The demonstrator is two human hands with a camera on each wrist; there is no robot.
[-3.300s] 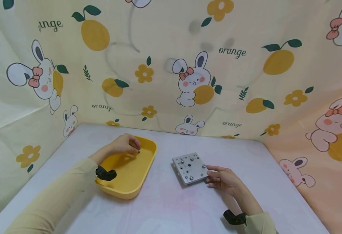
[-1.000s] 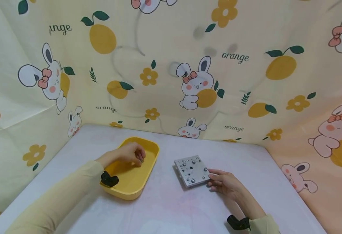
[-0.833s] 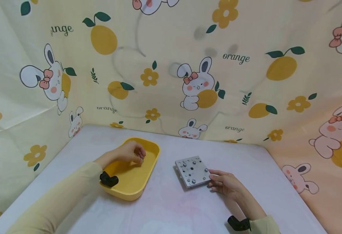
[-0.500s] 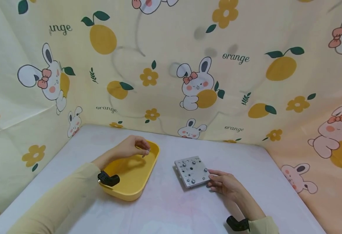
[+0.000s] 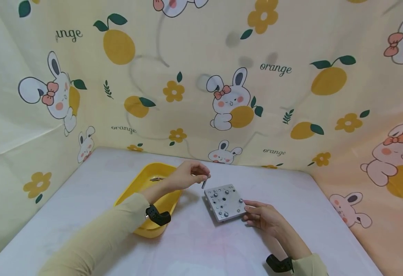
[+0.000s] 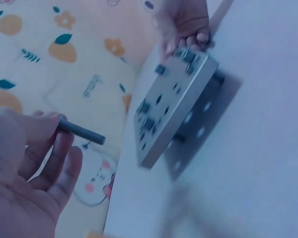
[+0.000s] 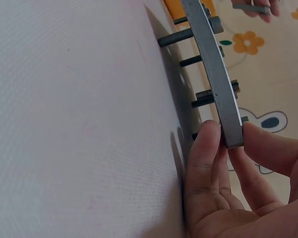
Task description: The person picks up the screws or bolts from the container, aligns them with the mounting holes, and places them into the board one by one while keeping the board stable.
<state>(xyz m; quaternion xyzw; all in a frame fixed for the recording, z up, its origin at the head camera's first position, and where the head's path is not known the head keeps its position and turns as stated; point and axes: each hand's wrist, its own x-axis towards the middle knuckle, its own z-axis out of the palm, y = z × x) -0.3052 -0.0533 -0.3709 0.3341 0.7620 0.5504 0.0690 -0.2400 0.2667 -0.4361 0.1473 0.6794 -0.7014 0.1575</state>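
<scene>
Well, on the left the yellow tray (image 5: 153, 233) sits on the white table (image 5: 208, 249), with some small metal bits (image 5: 156, 179) inside near the back. The left arm reaches across it, so the black thing (image 5: 158, 216) on that wrist might bump the tray and shove it if the arm dips low. Next comes the left hand (image 5: 186, 175). Its thumb and fingertips pinch one small screw (image 6: 84, 133) near one end, and the bumpy part sticks out. That is a tiny hold, so the screw could slip, drop and roll away if the fingers loosen or its tip taps something. The screw is up in the air, near the back left corner of the metal plate (image 5: 231, 206). The plate has screw heads and holes on top, and screw ends poke out below. A low or wobbly left hand could knock those heads. Last, on the right, the right hand (image 5: 267, 219) pinches just one edge of the plate, with fingers on both faces. Only that side is held, so a push on the other side could make the plate tip or twist. I can't tell if the screw ends underneath touch the table.
</scene>
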